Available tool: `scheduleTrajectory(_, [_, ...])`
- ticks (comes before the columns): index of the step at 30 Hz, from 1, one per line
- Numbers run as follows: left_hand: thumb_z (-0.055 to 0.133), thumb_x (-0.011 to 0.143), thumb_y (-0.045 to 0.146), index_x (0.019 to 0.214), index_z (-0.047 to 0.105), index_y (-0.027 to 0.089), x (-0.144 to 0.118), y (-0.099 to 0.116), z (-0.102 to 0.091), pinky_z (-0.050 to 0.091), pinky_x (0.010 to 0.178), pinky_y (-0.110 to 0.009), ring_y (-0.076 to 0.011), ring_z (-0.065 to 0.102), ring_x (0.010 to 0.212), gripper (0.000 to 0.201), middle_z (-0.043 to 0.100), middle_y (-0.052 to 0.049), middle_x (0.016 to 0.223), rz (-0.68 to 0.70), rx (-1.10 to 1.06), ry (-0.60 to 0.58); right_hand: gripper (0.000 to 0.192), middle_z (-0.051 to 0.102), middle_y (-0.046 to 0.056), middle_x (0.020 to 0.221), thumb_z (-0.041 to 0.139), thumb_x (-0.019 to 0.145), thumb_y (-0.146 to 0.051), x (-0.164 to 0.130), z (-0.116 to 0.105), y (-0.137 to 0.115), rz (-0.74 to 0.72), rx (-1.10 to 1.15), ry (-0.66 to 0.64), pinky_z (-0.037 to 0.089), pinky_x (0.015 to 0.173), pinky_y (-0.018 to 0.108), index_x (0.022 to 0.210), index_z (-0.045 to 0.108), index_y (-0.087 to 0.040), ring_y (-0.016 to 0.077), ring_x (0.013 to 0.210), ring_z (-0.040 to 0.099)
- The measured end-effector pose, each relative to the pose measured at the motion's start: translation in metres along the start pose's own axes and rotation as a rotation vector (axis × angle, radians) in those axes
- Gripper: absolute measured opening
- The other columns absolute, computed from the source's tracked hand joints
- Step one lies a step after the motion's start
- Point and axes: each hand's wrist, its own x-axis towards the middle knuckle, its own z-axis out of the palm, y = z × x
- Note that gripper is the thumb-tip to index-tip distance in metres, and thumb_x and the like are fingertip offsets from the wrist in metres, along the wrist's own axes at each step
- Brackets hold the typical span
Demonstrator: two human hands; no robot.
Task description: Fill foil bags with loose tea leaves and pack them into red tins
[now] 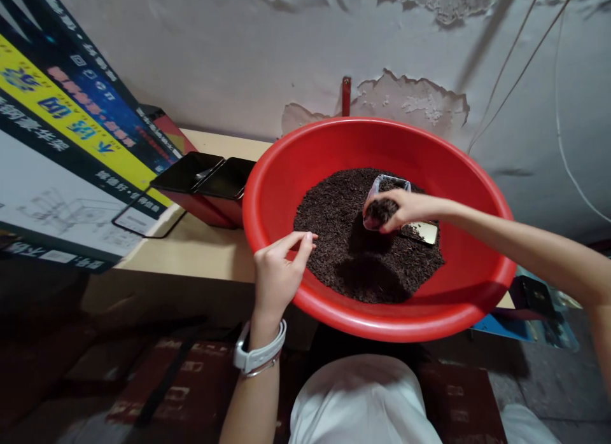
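Observation:
A big red plastic basin (458, 320) holds a heap of dark, dry, loose tea leaves (334, 202). My right hand (405, 208) reaches in from the right, its fingers curled around a handful of the leaves. Right beside that hand stands a small clear plastic-lined container (403, 183) with leaves inside. Partly behind the hand, a flat rectangular piece with a gold face (427, 232) lies on the heap. Over the basin's near left rim is my left hand (279, 275), thumb and forefinger pinched together; anything between them is too small to make out.
Left of the basin, two red tins with black tops (214, 205) stand on a pale wooden table (214, 256), near a thin black rectangular frame (150, 234). A large printed carton (71, 132) leans at far left. A dark box (534, 298) sits at right. Behind is a peeling wall (214, 62).

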Motion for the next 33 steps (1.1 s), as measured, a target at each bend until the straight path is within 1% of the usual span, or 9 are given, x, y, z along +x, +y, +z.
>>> scheduleTrajectory(4, [0.054,0.092,0.032,0.084,0.073,0.019,0.0,-0.002,0.0,0.055,0.073,-0.025,-0.0162,0.072,0.072,0.025,0.076,-0.001,0.079,0.004,0.004,0.017,0.06,0.065,0.004,0.117,0.075,0.071,-0.03,0.008,-0.036,0.023,0.094,-0.107,0.236,0.049,0.096,0.042,0.128,0.057,-0.025,0.0238,0.107,0.061])
scheduleTrajectory(10, [0.054,0.092,0.032,0.084,0.073,0.018,0.0,0.0,0.001,0.055,0.073,-0.025,-0.0164,0.072,0.072,0.024,0.076,-0.001,0.079,0.016,0.008,0.008,0.078,0.05,0.014,0.138,0.074,0.073,-0.044,0.013,-0.034,0.045,0.124,-0.376,0.228,0.042,0.103,0.057,0.142,0.042,-0.024,0.0351,0.127,0.046])
scheduleTrajectory(14, [0.054,0.092,0.031,0.084,0.073,0.018,0.0,0.001,0.0,0.055,0.073,-0.025,-0.0163,0.073,0.072,0.024,0.076,-0.001,0.08,0.027,0.008,0.021,0.062,0.05,0.015,0.136,0.067,0.08,-0.037,0.002,0.004,0.02,-0.103,-0.434,0.217,0.04,0.106,0.055,0.137,0.049,-0.02,0.0326,0.127,0.045])
scheduleTrajectory(17, [0.054,0.092,0.029,0.084,0.073,0.018,-0.001,0.001,0.001,0.055,0.072,-0.024,-0.0158,0.072,0.072,0.023,0.076,-0.001,0.08,0.04,0.007,0.024,0.089,0.039,0.019,0.148,0.079,0.069,-0.042,-0.014,0.054,0.011,-0.17,-0.405,-0.142,0.034,0.11,0.056,0.146,0.041,-0.02,0.0365,0.137,0.037])
scheduleTrajectory(19, [0.054,0.092,0.029,0.083,0.073,0.018,-0.001,0.001,0.001,0.055,0.072,-0.024,-0.0156,0.072,0.072,0.023,0.076,-0.001,0.079,0.05,0.005,0.026,0.118,0.017,0.021,0.16,0.088,0.054,-0.043,-0.023,0.087,0.017,-0.051,-0.429,-0.448,0.027,0.108,0.068,0.154,0.027,-0.026,0.0464,0.145,0.016])
scheduleTrajectory(21, [0.055,0.092,0.028,0.083,0.073,0.018,-0.001,0.001,0.001,0.055,0.072,-0.024,-0.0156,0.072,0.073,0.023,0.076,-0.001,0.079,0.055,0.006,0.03,0.132,-0.002,0.021,0.163,0.091,0.051,-0.038,-0.027,0.112,0.029,0.023,-0.458,-0.575,0.019,0.105,0.076,0.157,0.014,-0.029,0.0485,0.147,-0.002])
scheduleTrajectory(24, [0.054,0.092,0.028,0.084,0.073,0.018,-0.001,0.0,0.001,0.055,0.072,-0.024,-0.0155,0.072,0.073,0.023,0.076,-0.001,0.079,0.059,0.005,0.041,0.139,-0.013,0.022,0.161,0.092,0.051,-0.031,-0.017,0.129,0.047,0.055,-0.463,-0.559,0.013,0.104,0.079,0.158,0.003,-0.027,0.0481,0.146,-0.012])
scheduleTrajectory(29, [0.054,0.092,0.028,0.084,0.073,0.018,-0.001,0.001,0.001,0.055,0.072,-0.023,-0.0151,0.072,0.072,0.022,0.076,-0.001,0.079,0.056,0.004,0.038,0.139,-0.014,0.022,0.161,0.092,0.052,-0.025,0.031,0.139,0.054,0.048,-0.361,-0.472,0.024,0.105,0.074,0.158,0.002,-0.028,0.0449,0.148,-0.006])
scheduleTrajectory(33, [0.054,0.093,0.029,0.084,0.073,0.018,-0.001,0.002,0.001,0.054,0.073,-0.023,-0.0149,0.072,0.071,0.023,0.076,-0.001,0.079,0.038,0.016,0.052,0.125,0.007,0.02,0.162,0.088,0.059,-0.026,0.061,0.148,0.046,0.127,-0.339,-0.383,0.028,0.104,0.073,0.157,0.011,-0.027,0.0436,0.148,0.007])
